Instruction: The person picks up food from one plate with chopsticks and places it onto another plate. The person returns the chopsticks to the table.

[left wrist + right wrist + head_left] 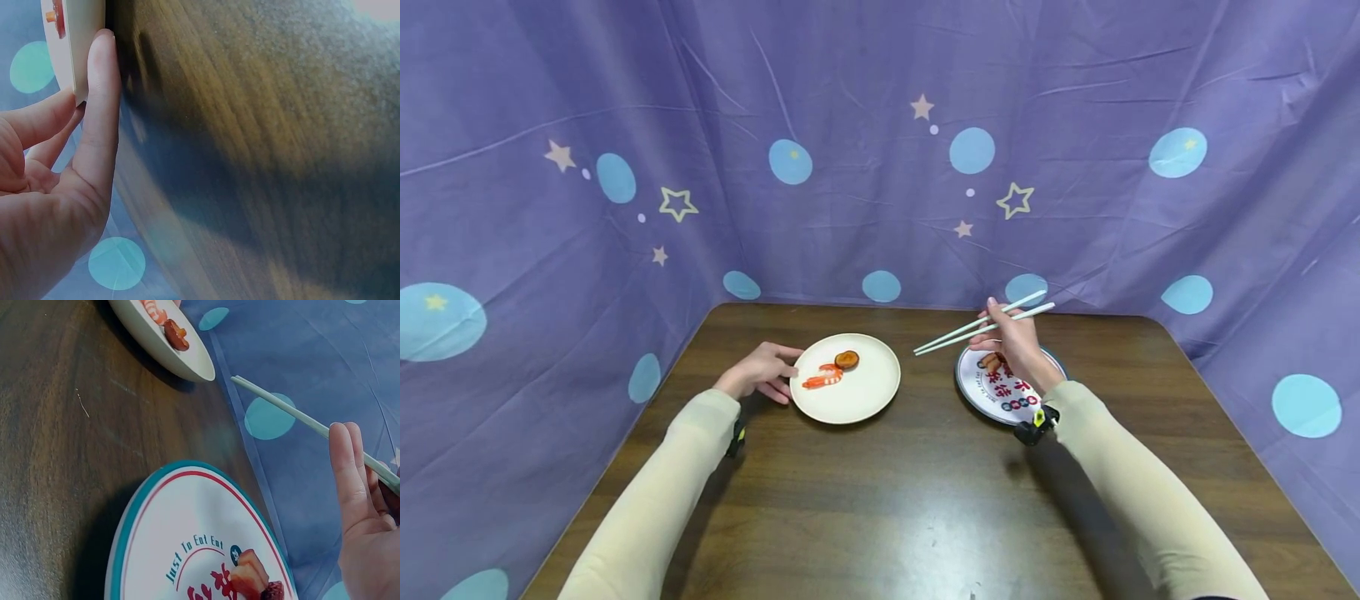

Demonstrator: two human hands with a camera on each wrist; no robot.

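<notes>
My left hand (765,372) pinches the left rim of a cream plate (865,400), thumb at the edge and fingers along its side and underside. On that plate lie an orange-and-white shrimp (823,377) and a round brown slice, perhaps mushroom (847,360). My right hand (1017,340) holds a pair of pale green chopsticks (946,339), their tips pointing left in the air between the plates, with nothing between them. Below this hand sits a white plate (187,487) with a teal rim and red print, partly hidden by the hand. A reddish-brown layered food piece (249,575) lies on it.
Both plates stand on a brown wooden table (865,517), towards its far edge. A purple curtain (865,75) with stars and blue dots hangs behind and at the sides. A black wrist camera (1036,425) hangs over the printed plate's near edge.
</notes>
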